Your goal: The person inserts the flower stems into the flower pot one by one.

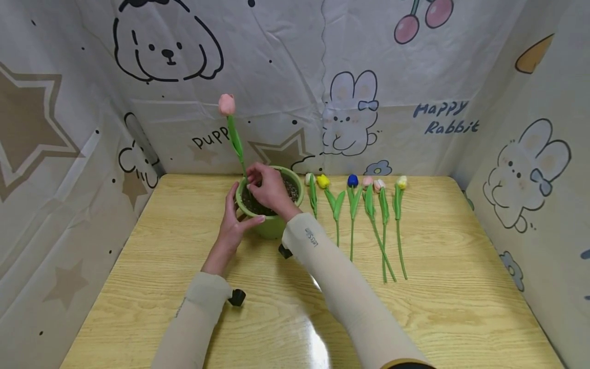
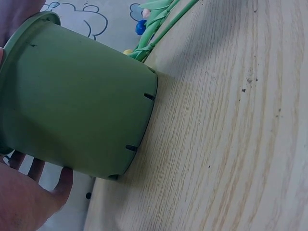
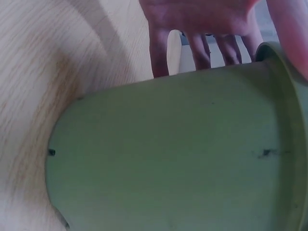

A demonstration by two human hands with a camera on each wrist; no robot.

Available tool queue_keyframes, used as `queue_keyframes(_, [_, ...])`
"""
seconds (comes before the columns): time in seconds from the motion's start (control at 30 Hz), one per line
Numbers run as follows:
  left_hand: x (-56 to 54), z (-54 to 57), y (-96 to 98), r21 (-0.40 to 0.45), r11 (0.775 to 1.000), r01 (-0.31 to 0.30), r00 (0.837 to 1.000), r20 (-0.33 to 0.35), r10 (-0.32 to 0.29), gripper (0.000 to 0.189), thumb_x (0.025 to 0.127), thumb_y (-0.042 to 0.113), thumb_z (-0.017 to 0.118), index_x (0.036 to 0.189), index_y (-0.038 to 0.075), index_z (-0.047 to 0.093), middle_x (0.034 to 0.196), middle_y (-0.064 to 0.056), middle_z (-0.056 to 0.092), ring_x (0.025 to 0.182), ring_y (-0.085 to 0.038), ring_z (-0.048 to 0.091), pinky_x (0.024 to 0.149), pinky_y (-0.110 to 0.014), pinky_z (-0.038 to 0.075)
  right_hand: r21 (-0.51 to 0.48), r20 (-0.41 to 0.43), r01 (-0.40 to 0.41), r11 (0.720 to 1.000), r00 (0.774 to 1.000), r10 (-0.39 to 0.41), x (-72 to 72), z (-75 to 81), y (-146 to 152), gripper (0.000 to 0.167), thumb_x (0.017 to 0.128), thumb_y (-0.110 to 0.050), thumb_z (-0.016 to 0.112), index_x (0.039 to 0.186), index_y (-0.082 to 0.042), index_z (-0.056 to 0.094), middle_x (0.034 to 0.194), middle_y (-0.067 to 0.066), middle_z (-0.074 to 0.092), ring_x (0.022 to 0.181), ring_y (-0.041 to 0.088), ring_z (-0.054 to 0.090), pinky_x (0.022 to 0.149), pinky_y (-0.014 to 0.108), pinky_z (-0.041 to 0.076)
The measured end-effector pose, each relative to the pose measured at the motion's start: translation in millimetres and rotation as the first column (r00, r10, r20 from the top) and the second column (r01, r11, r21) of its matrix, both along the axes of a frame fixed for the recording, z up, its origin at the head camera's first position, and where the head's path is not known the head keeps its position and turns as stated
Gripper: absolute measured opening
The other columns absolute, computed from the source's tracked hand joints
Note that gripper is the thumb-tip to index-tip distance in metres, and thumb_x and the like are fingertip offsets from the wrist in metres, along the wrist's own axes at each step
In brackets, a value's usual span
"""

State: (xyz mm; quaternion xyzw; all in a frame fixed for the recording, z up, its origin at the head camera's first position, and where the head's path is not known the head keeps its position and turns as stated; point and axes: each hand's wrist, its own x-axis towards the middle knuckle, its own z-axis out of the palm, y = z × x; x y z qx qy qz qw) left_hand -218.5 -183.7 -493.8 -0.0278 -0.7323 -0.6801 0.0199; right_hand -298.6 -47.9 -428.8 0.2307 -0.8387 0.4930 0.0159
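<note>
A green flower pot (image 1: 272, 225) filled with dark soil (image 1: 292, 190) stands on the table. My left hand (image 1: 232, 220) holds its left side, thumb near the rim and fingers spread round the wall; the left wrist view shows those fingers (image 2: 62, 185) against the pot. A pink tulip (image 1: 227, 104) with a long green stem rises from the pot's left part, leaning left. My right hand (image 1: 269, 189) reaches over the rim, its curled fingertips pinching the stem low down, close to the soil. The stem's lower end is hidden. In the right wrist view the pot wall (image 3: 159, 149) fills the middle.
To the pot's right lie several tulips in a row: a white one (image 1: 309, 179), a yellow one (image 1: 323, 181), a blue one (image 1: 353, 180), pink ones (image 1: 367, 181) and a pale yellow one (image 1: 402, 182). Two of their stems cross. Printed cloth (image 1: 276, 51) walls the table in.
</note>
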Motion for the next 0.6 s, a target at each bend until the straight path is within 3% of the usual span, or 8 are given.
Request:
queue_keyframes(0.4, [-0.7, -0.9, 0.2, 0.017, 1.0, 0.006, 1.0, -0.018, -0.006, 0.109, 0.088, 0.018, 0.08, 0.167, 0.031, 0.006, 0.172, 0.003, 0.016, 0.156, -0.026, 0.02, 0.125, -0.055, 0.026, -0.027, -0.019, -0.028, 0.999, 0.999, 0.027, -0.6, -1.7, -1.4, 0.036, 0.095, 0.0, 0.071, 0.13, 0.0, 0.064, 0.113, 0.012, 0.071, 0.101, 0.024, 0.071, 0.089, 0.03, 0.058])
queue_keyframes(0.6, [0.8, 1.0, 0.8, 0.019, 1.0, 0.013, 1.0, -0.008, -0.013, 0.107, 0.09, 0.017, 0.078, 0.166, 0.037, 0.006, 0.172, 0.004, 0.013, 0.156, -0.027, 0.021, 0.125, -0.055, 0.026, -0.039, 0.012, -0.007, 0.999, 1.0, 0.008, 0.2, -0.1, -1.5, 0.034, 0.1, -0.013, 0.069, 0.132, -0.003, 0.064, 0.117, 0.011, 0.071, 0.104, 0.025, 0.071, 0.09, 0.033, 0.059])
